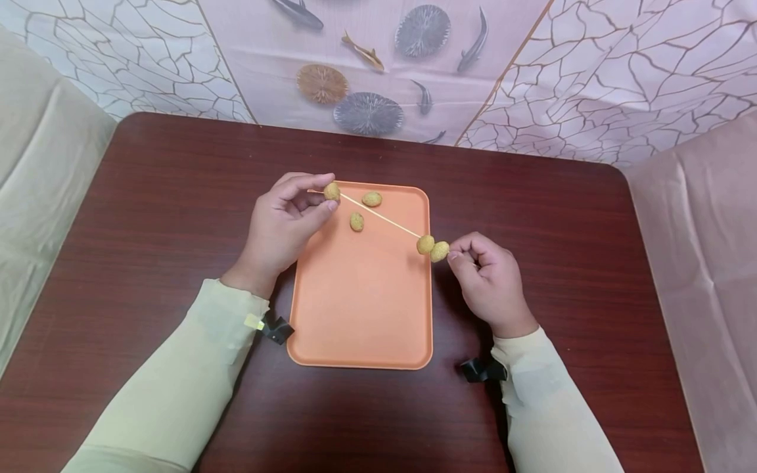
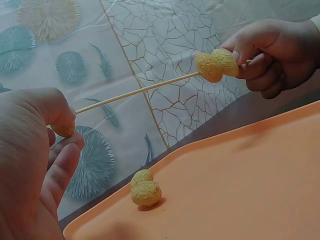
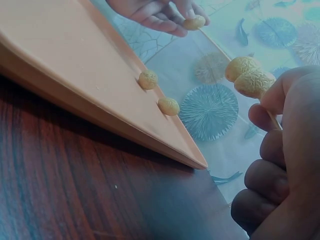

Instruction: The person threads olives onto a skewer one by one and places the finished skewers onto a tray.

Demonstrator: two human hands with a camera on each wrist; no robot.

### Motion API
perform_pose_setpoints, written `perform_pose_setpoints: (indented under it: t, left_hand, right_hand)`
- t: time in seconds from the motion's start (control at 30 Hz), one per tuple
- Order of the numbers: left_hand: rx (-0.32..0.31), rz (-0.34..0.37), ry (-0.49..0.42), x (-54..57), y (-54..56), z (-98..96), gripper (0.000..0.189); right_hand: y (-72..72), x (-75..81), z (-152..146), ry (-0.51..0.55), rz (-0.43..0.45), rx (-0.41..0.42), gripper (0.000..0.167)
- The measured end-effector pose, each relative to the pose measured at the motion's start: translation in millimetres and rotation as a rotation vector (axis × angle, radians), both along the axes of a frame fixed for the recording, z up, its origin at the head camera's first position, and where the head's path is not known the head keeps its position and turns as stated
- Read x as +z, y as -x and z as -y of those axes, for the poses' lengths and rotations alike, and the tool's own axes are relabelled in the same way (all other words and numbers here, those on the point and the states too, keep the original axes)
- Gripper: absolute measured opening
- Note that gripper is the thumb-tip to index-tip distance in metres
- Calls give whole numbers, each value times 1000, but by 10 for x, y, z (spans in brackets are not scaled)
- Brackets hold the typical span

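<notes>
My left hand (image 1: 282, 220) pinches a small wrinkled yellow ball (image 1: 332, 191) between thumb and fingers, over the far left of the orange tray (image 1: 362, 295). A thin wooden skewer (image 1: 384, 217) runs from this ball across to my right hand (image 1: 493, 282). In the head view a pale tip shows just left of the ball. My right hand pinches the skewer's other end, beside the tray's right edge. Two more balls, one (image 3: 243, 68) against the other (image 3: 255, 83), sit on the skewer close to the right fingertips.
Two loose yellow balls, one (image 1: 372, 199) near the far rim and one (image 1: 357, 222) closer in, lie on the tray. The tray rests on a dark brown wooden table (image 1: 177, 171). Behind the table hangs a patterned cloth (image 1: 378, 66).
</notes>
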State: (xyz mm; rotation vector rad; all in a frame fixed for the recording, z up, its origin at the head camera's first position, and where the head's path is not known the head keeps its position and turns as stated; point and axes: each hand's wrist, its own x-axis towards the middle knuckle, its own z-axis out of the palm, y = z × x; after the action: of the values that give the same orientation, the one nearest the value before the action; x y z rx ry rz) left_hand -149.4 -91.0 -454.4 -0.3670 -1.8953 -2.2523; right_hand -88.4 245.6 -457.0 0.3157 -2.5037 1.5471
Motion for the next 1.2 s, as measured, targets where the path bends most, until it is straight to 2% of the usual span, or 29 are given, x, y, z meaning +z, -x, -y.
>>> perform_pose_setpoints:
  t: [0.17, 0.37, 0.9, 1.2]
  left_hand:
    - [19, -12, 71, -17, -2, 3, 43]
    - [13, 3, 149, -5, 9, 0, 52]
    - [39, 55, 282, -3, 3, -1, 46]
    - [59, 44, 428, -1, -10, -4, 45]
  right_hand:
    - [-1, -3, 3, -6, 3, 5, 16]
    - [-1, -7, -9, -21, 16, -7, 16]
    - [9, -41, -48, -6, 33, -21, 15]
    - [27, -35, -21, -18, 37, -19, 15]
